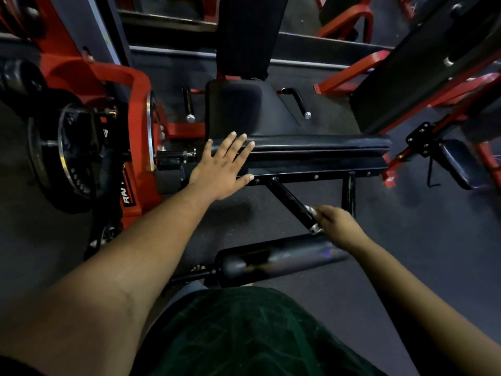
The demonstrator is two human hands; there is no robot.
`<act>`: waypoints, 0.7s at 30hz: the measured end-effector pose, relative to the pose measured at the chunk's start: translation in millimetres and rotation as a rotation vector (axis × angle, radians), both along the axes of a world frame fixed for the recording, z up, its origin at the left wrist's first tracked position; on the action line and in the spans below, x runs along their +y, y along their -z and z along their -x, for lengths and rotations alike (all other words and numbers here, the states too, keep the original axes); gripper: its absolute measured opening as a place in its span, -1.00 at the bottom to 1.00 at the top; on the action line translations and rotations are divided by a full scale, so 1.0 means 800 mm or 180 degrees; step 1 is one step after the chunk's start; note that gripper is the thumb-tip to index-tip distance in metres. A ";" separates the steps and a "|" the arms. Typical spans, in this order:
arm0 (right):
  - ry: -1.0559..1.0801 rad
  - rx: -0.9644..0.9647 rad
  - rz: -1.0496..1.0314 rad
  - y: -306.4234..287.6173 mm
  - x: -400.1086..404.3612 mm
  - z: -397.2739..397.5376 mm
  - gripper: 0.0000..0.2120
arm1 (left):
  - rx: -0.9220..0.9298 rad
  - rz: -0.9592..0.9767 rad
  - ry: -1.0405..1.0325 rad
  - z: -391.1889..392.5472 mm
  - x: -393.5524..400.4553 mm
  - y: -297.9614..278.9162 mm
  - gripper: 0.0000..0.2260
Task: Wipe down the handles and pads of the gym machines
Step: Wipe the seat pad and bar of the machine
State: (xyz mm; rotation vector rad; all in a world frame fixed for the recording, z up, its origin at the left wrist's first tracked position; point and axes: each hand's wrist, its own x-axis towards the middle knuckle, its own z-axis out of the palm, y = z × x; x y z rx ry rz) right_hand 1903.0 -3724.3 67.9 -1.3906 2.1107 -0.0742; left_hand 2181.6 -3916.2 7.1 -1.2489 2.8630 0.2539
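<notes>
A red and black gym machine fills the view. My left hand [223, 166] lies flat with straight, spread fingers on the left end of a long black pad [320, 146]. Under that pad a black handle [294, 204] with a silver end cap slants toward me. My right hand [337, 225] is at the near end of this handle, fingers curled at the cap; motion blur hides the grip. No cloth shows in either hand. A black seat pad [244, 107] and an upright back pad [248, 33] lie beyond. A black roller pad [273, 260] sits close to my body.
Black weight plates [62, 156] hang on the red frame [138, 126] at left. Two short black side handles [187, 104] [298, 101] flank the seat. Another red-framed machine [444, 77] with a small pad [458, 164] stands at right. Dark rubber floor [406, 240] spreads around.
</notes>
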 end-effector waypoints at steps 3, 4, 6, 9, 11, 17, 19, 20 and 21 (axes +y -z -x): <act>0.0092 -0.0183 -0.0262 -0.013 0.002 0.023 -0.73 | -0.0003 0.0020 -0.0002 -0.001 0.000 0.002 -0.27; 0.0187 -0.0135 -0.0120 -0.017 -0.010 0.020 -0.77 | -0.0004 0.0018 -0.0002 0.000 0.000 0.002 -0.27; 0.0347 0.0031 0.0460 -0.012 -0.041 -0.002 -0.76 | -0.0004 0.0004 0.0004 0.001 0.000 0.002 -0.27; 0.0064 -0.0035 0.0582 0.020 -0.079 -0.058 -0.65 | -0.0013 -0.0032 0.0001 0.000 0.001 0.000 -0.27; -0.0196 0.0171 0.0390 0.039 -0.074 -0.082 -0.54 | -0.0010 -0.0049 -0.0005 0.000 0.000 -0.001 -0.27; -0.1135 0.0791 0.0697 0.021 0.026 -0.029 -0.19 | 0.0047 -0.0027 0.0017 -0.002 0.000 0.001 -0.28; -0.1297 0.0748 0.0755 0.009 0.050 -0.010 -0.14 | 0.0060 -0.0018 0.0016 -0.001 -0.001 0.002 -0.28; -0.1329 0.0729 0.0771 0.003 0.056 -0.003 -0.16 | 0.0063 -0.0024 0.0021 0.000 0.000 0.002 -0.28; -0.1327 0.0696 0.0787 -0.003 0.055 0.001 -0.19 | 0.0063 -0.0017 0.0019 0.000 0.000 0.003 -0.28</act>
